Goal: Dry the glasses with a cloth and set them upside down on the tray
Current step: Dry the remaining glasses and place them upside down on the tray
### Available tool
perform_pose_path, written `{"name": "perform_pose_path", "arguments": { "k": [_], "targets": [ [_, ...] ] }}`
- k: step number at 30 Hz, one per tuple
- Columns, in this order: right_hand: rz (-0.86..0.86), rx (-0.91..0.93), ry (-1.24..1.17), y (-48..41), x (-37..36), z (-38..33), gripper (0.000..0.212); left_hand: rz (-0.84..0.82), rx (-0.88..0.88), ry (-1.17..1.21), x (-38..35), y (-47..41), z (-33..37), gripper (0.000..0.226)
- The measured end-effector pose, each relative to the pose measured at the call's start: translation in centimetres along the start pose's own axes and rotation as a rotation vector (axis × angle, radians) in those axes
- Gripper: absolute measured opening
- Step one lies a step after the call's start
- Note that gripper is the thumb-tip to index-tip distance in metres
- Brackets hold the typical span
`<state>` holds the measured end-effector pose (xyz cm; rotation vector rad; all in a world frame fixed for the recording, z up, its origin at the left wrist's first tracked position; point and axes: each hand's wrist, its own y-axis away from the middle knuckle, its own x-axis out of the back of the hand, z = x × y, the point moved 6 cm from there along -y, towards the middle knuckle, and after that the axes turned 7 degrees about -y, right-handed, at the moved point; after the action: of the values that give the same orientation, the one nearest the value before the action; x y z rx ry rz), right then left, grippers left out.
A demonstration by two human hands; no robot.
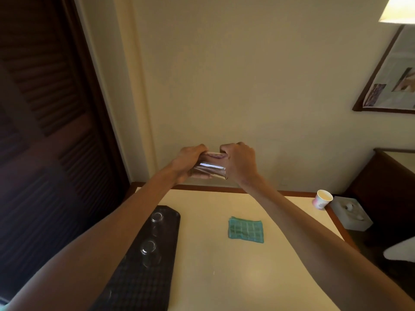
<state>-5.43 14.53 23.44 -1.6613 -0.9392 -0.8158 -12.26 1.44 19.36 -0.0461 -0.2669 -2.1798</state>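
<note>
Both hands are raised in front of the wall, holding one clear glass (pixel 210 168) on its side between them. My left hand (pixel 188 161) grips its left end and my right hand (pixel 241 162) grips its right end near the rim. A purplish patch shows at the glass's top; I cannot tell what it is. The green cloth (pixel 246 230) lies folded flat on the table, apart from both hands. On the dark tray (pixel 157 286) at the left, two glasses stand upside down, one at the far end (pixel 157 218) and one in the middle (pixel 149 252).
The cream table (pixel 235 277) has a wooden edge and meets the wall. A paper cup (pixel 322 199) stands at its far right corner, beside a white tissue box (pixel 350 214). A dark louvred door is at the left and a dark headboard at the right.
</note>
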Motion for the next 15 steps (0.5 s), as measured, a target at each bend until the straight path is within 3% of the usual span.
{"name": "perform_pose_path", "arguments": {
  "k": [1, 3, 6, 8, 10, 13, 15],
  "targets": [
    [0.035, -0.021, -0.075, 0.3, -0.3, 0.0, 0.006, 0.026, -0.045, -0.041, 0.3, 0.3, 0.2, 0.026],
    [0.058, -0.111, -0.351, 0.7, -1.2, -0.3, 0.017, 0.080, -0.155, -0.138, 1.3, 1.1, 0.8, 0.024],
    [-0.142, -0.374, -0.852, 1.0, -3.9, -1.0, 0.039, 0.157, -0.291, -0.221, 2.8, 2.1, 1.7, 0.026],
    [-0.373, -0.505, -1.010, 1.3, -5.6, -2.3, 0.046, 0.238, -0.389, -0.304, 3.8, 2.6, 2.1, 0.032],
    [-0.505, -0.575, -1.020, 1.8, -5.8, -3.6, 0.049, 0.271, -0.448, -0.361, 4.6, 3.5, 2.2, 0.033],
    [-0.385, -0.552, -0.836, 1.6, -4.3, -4.4, 0.044, 0.165, -0.390, -0.236, 5.5, 4.0, 1.6, 0.033],
    [-0.260, -0.416, -0.487, 1.2, -2.5, -5.2, 0.021, 0.036, -0.226, -0.067, 6.0, 4.1, 0.9, 0.041]
  ]
}}
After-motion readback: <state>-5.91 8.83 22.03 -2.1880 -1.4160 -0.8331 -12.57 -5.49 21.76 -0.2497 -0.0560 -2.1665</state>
